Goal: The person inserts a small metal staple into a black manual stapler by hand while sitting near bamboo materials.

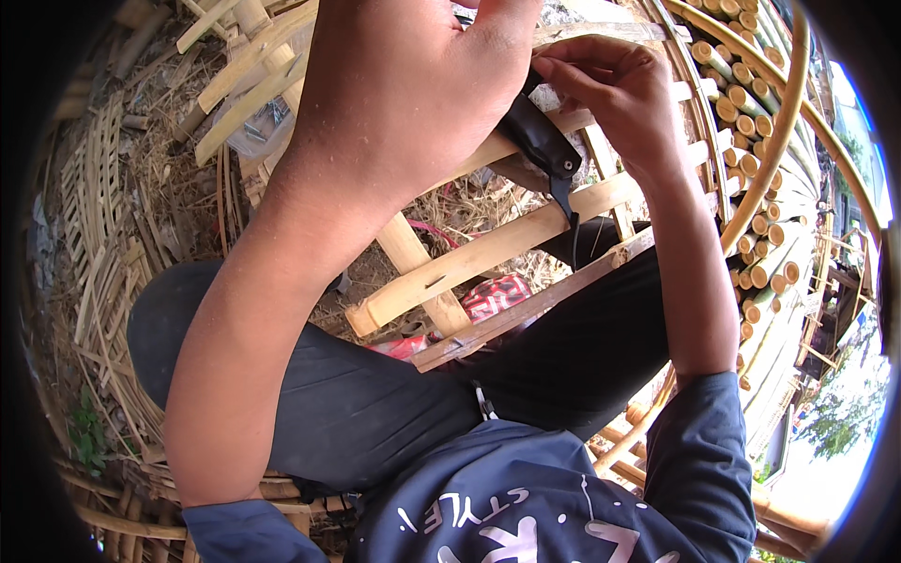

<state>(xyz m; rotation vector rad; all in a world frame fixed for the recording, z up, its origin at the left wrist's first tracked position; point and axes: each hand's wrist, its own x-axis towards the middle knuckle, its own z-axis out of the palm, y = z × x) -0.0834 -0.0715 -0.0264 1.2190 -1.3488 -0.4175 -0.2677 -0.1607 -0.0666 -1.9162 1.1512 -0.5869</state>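
Observation:
My left hand (413, 84) is raised very close at the top, and its fingers run out of view past the upper edge. My right hand (619, 84) has thumb and fingertips pinched together on the upper end of a black jointed piece (540, 141), which has a round silver rivet and a thin dark tail hanging from it. The upper part of that piece passes behind my left hand, so I cannot tell whether the left fingers grip it too. Below it, a slatted bamboo frame (507, 244) lies across my folded legs.
Cut bamboo poles (751, 141) are stacked at the right, with a bent bamboo hoop (793, 103) before them. A woven bamboo panel (89, 178) and split strips (122, 357) lie at the left. A red patterned wrapper (497, 296) shows under the frame, near a clear plastic bag (258, 131).

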